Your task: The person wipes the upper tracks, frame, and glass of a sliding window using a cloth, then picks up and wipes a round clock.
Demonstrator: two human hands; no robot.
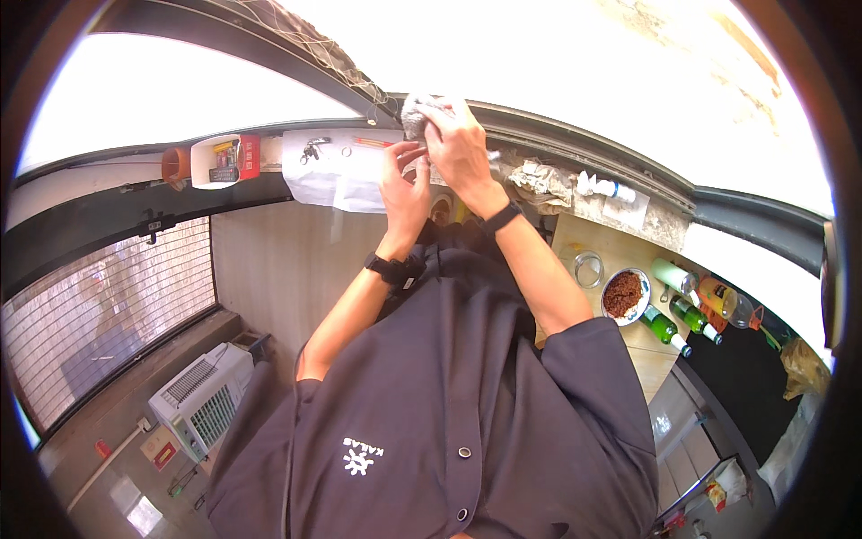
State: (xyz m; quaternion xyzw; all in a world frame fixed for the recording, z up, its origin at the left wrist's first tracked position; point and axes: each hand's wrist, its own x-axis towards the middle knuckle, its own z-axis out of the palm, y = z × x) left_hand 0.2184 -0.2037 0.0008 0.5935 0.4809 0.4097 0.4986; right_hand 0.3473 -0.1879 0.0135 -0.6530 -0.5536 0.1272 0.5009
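My right hand [463, 151] grips a crumpled grey cloth [413, 120] against the dark window frame [539, 138], at its inner corner. Just below and to the left is my left hand [406, 192], its fingers curled and apart, with nothing visible in them. Its fingertips come close to my right thumb. Left of that hand, a white sheet [337, 182] covers part of the sill and hangs over its edge. On the sheet lie a bunch of keys [313, 151], a small ring [346, 151] and thin orange sticks [372, 142].
Left on the sill stand a box [248, 158] holding small items and a brown pot [175, 165]. Rightward lie a dirty rag [542, 185] and a white bottle [609, 188]. A counter holds a bowl [626, 296], glass jar [588, 269] and green bottles [660, 327]. Loose strings [330, 50] hang above.
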